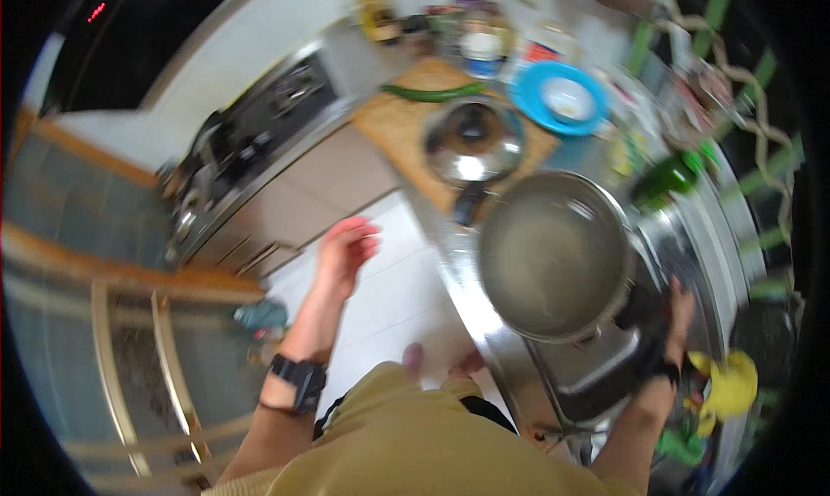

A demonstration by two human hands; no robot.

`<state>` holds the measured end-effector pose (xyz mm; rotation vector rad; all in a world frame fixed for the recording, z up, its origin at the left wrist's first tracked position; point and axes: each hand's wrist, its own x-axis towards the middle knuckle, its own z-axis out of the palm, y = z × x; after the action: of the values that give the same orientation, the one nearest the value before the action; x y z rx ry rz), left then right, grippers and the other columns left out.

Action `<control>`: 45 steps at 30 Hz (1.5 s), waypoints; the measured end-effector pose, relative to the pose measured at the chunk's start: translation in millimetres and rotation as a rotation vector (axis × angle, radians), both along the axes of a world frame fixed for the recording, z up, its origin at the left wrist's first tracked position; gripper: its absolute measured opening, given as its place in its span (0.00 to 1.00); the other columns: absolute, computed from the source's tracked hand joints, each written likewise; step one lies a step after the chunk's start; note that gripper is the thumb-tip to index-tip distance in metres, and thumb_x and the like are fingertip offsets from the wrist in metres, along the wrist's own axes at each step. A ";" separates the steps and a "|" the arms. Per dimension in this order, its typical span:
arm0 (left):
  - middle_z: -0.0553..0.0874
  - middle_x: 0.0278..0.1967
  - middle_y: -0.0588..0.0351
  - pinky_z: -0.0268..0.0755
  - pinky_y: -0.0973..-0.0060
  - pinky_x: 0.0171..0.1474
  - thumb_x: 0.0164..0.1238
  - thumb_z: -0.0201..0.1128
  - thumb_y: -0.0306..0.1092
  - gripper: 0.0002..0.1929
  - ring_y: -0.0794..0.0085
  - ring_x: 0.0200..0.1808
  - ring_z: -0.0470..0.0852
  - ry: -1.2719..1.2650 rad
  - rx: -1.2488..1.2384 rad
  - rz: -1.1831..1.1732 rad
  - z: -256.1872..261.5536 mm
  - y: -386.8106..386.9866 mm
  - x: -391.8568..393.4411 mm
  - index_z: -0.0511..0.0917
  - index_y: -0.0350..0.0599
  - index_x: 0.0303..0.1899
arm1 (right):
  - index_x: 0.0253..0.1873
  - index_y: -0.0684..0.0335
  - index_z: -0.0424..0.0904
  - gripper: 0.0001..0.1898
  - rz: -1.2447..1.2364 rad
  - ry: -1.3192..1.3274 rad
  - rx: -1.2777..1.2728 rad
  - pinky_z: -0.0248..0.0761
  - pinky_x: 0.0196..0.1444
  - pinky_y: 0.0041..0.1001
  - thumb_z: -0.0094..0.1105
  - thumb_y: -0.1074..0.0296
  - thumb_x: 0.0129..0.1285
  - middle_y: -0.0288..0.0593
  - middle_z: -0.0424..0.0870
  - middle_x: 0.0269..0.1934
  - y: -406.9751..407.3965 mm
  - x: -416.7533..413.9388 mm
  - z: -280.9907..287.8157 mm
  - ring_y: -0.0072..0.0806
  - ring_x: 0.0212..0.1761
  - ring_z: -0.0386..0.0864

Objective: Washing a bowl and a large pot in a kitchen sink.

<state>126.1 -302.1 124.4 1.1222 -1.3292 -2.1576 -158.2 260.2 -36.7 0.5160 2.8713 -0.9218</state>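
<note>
My left hand hangs over the white floor, fingers loosely curled and apart, holding nothing; a dark watch is on that wrist. My right hand is at the far side of the stainless steel sink, beside a blurred dark part at the rim of a large grey pan. Blur hides whether its fingers close on that part. The pan covers part of the sink and the counter edge, and its inside looks cloudy. Beyond it, a shiny round lid with a dark knob and a black handle sits on a wooden cutting board.
A long green vegetable lies across the board. Right of it, a white bowl sits in a blue plate. Jars and bottles line the back. A gas stove is at left. A yellow cloth is at far right.
</note>
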 end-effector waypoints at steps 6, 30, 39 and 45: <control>0.80 0.39 0.53 0.73 0.75 0.36 0.59 0.52 0.27 0.11 0.71 0.33 0.78 -0.028 0.013 0.132 -10.1 -61.9 34.2 0.71 0.43 0.43 | 0.36 0.59 0.71 0.16 -0.054 -0.097 -0.683 0.61 0.11 0.20 0.51 0.51 0.62 0.34 0.71 0.19 22.8 48.2 -11.6 0.21 0.13 0.70; 0.67 0.17 0.64 0.52 0.84 0.12 0.62 0.56 0.31 0.06 0.83 0.11 0.63 0.405 -0.055 0.508 -42.5 -510.8 115.2 0.66 0.44 0.32 | 0.47 0.62 0.74 0.11 0.252 0.467 -0.446 0.55 0.25 0.11 0.51 0.64 0.65 0.27 0.71 0.26 -379.6 238.2 227.8 0.09 0.25 0.64; 0.70 0.25 0.65 0.57 0.87 0.16 0.61 0.56 0.25 0.10 0.87 0.18 0.66 0.278 -0.656 0.103 -49.9 -331.6 103.1 0.64 0.43 0.41 | 0.46 0.64 0.76 0.09 0.231 0.162 -0.569 0.72 0.32 0.19 0.50 0.68 0.64 0.37 0.79 0.35 -458.8 301.6 186.9 0.19 0.31 0.76; 0.72 0.23 0.66 0.56 0.88 0.20 0.60 0.56 0.23 0.10 0.89 0.21 0.64 0.426 -0.887 -0.354 -33.9 -179.9 80.2 0.67 0.39 0.42 | 0.53 0.64 0.69 0.13 0.666 0.284 -0.749 0.72 0.43 0.21 0.48 0.69 0.65 0.40 0.79 0.36 -493.6 323.5 190.4 0.22 0.37 0.78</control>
<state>206.3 -482.0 90.5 0.0846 -2.0290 -1.5316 165.3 -233.4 153.7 -0.6261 2.3087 -1.8308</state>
